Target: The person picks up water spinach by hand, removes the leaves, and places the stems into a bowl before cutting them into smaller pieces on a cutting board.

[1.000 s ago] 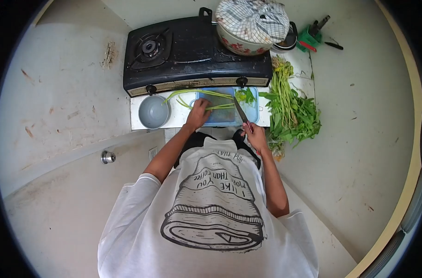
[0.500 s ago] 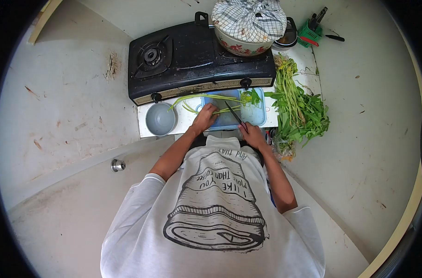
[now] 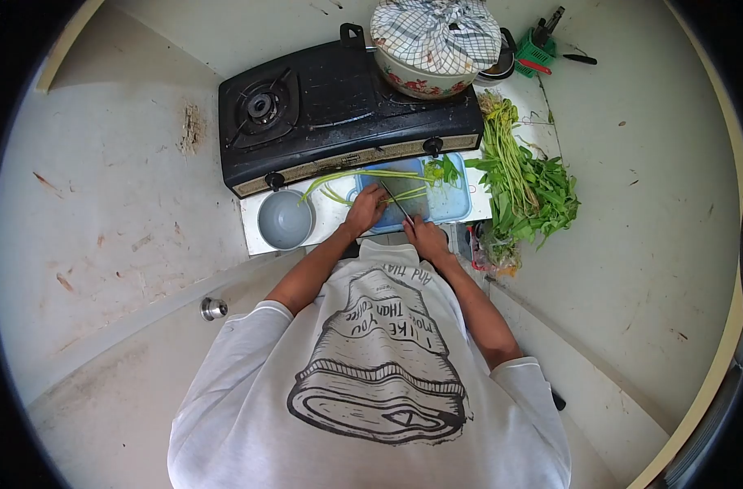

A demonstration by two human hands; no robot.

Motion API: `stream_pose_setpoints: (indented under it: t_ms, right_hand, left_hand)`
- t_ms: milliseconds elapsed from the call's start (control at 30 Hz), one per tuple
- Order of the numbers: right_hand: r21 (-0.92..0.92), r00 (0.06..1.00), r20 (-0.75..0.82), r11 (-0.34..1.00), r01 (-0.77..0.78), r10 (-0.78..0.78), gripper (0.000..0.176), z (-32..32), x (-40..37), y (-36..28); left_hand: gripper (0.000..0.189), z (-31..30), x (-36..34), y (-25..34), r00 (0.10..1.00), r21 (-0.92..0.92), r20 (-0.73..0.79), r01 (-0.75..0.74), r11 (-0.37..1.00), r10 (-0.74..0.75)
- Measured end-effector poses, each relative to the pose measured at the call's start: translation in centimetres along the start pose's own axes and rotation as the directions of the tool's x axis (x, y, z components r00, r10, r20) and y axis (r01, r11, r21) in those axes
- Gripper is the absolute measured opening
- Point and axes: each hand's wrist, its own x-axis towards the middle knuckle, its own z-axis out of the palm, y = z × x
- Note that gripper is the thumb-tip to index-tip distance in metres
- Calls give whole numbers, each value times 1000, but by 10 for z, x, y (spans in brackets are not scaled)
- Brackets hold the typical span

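My right hand (image 3: 427, 240) is wrapped round the handle of a knife (image 3: 398, 202), its blade slanting up and left over a blue chopping board (image 3: 451, 215). Close to the blade tip, my left hand (image 3: 366, 209) is closed on thin green vegetable stems (image 3: 332, 194) that lie across the board. More long stems (image 3: 378, 173) stretch along the board's far side and past its left edge. Cut leaves and stem pieces (image 3: 443, 169) rest on the board's right part. The fingertips of my left hand are partly hidden.
Left of the board stands a grey bowl (image 3: 286, 220). Behind is a black gas stove (image 3: 339, 106) with a cloth-covered pot (image 3: 424, 81). A heap of leafy greens (image 3: 526, 179) lies on the right. A green basket (image 3: 536, 55) with utensils stands at the back right.
My right hand and the knife have moved left, bringing the blade close to my left hand. My left hand still grips the stems in nearly the same place.
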Motion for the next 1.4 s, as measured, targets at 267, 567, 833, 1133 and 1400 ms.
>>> stream_pose_setpoints:
  t_ms: [267, 567, 833, 1133, 1400]
  right_hand:
    - [-27, 998, -23, 998, -53, 52, 45, 27, -3, -14]
    - [-10, 998, -17, 998, -67, 67, 45, 45, 0, -22]
    - [19, 997, 31, 997, -69, 69, 45, 43, 22, -20]
    - [-8, 999, -17, 999, 43, -43, 44, 50, 34, -12]
    - [40, 999, -30, 999, 18, -17, 43, 28, 23, -12]
  left_hand:
    - [9, 5, -2, 2, 996, -65, -66, 52, 997, -57]
    - [13, 3, -4, 12, 991, -7, -71, 111, 994, -111]
    - [14, 13, -5, -4, 989, -6, -150, 15, 1000, -16]
    - [14, 14, -10, 3, 986, -54, -129, 99, 994, -105]
    - [16, 9, -31, 9, 997, 113, -83, 18, 993, -8]
